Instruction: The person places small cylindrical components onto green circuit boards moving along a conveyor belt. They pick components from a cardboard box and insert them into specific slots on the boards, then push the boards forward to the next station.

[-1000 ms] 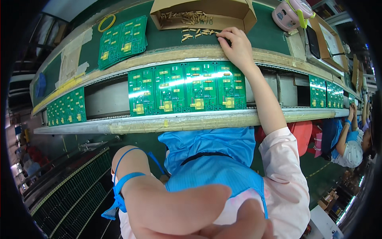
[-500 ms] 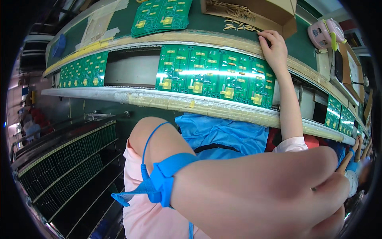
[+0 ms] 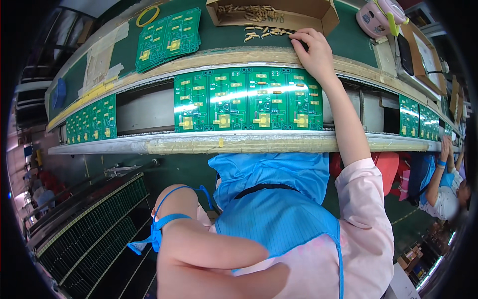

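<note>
Right hand (image 3: 316, 55) out front, fingertips at the right end of the loose tan components (image 3: 274, 33) on the surface (image 3: 351, 49), its grip impossible to tell. Left hand (image 3: 211, 259) is raised before the chest, fingers parted, well apart from them.

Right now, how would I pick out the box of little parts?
Find the green bench. Just past the right hand sits an open box. Unlike the pink tub to its right, it's brown cardboard holding many tiny tan parts.
</note>
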Demonstrator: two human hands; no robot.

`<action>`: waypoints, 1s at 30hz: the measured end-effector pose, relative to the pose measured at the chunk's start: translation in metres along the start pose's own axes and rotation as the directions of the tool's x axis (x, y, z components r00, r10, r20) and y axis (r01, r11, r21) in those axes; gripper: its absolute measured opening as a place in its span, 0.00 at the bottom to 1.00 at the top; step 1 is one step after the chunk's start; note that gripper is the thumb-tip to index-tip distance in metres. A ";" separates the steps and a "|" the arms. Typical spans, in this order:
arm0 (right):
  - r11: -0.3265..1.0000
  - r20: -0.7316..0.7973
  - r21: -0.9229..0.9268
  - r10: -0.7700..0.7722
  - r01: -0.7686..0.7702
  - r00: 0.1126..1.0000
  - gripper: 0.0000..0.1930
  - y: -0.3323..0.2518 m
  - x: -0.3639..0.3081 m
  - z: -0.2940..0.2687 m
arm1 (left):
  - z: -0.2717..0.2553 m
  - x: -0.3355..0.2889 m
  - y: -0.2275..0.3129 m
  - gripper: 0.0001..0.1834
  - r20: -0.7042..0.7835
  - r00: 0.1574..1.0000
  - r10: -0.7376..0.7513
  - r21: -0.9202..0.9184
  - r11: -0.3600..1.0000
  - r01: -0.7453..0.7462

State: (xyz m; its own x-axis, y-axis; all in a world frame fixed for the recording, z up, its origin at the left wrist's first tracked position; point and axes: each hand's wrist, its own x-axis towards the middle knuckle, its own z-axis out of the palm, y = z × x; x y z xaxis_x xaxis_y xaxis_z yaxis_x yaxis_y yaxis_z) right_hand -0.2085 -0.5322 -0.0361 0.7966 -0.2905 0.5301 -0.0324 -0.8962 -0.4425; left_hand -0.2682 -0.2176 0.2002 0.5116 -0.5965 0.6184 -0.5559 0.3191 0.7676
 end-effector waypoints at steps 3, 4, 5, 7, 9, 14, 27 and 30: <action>1.000 -0.004 -0.005 0.003 -0.003 1.000 0.06 0.001 0.000 -0.001 | -0.007 -0.008 -0.007 0.07 -0.001 1.000 -0.023 0.002 1.000 0.023; 1.000 -0.006 -0.011 0.003 -0.003 1.000 0.06 0.002 0.000 -0.002 | -0.007 -0.013 -0.004 0.07 -0.036 0.995 -0.095 0.024 0.995 0.096; 1.000 0.001 -0.001 0.007 -0.007 1.000 0.06 0.001 -0.001 0.000 | -0.004 -0.011 -0.001 0.08 -0.040 0.991 -0.127 0.087 0.988 0.130; 1.000 -0.002 -0.005 -0.004 0.004 1.000 0.06 0.003 -0.001 0.002 | 0.011 -0.005 0.003 0.08 -0.010 0.992 -0.128 0.233 0.964 0.127; 1.000 -0.005 -0.016 -0.016 0.016 1.000 0.06 0.004 -0.001 0.000 | 0.015 -0.004 0.000 0.08 0.032 0.999 -0.045 0.285 0.958 0.034; 1.000 -0.001 -0.009 -0.003 0.003 1.000 0.07 0.004 -0.001 0.000 | 0.014 0.000 -0.017 0.11 0.039 0.978 0.206 0.132 0.969 -0.209; 0.993 0.026 -0.086 0.087 -0.085 0.996 0.10 0.001 0.005 -0.008 | -0.069 -0.063 -0.158 0.30 -0.347 0.765 -0.542 0.739 0.344 0.579; 0.988 0.117 -0.118 0.115 -0.101 0.987 0.07 -0.001 0.011 -0.016 | -0.068 -0.079 -0.191 0.31 -0.392 0.674 -0.626 0.785 0.155 0.600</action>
State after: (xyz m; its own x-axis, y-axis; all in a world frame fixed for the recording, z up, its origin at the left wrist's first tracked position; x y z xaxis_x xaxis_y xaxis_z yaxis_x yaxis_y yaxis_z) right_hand -0.2100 -0.5399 -0.0184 0.8526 -0.3504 0.3877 -0.1837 -0.8955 -0.4053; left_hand -0.1578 -0.1814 0.0161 0.9497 -0.3132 0.0023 -0.2932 -0.8864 0.3583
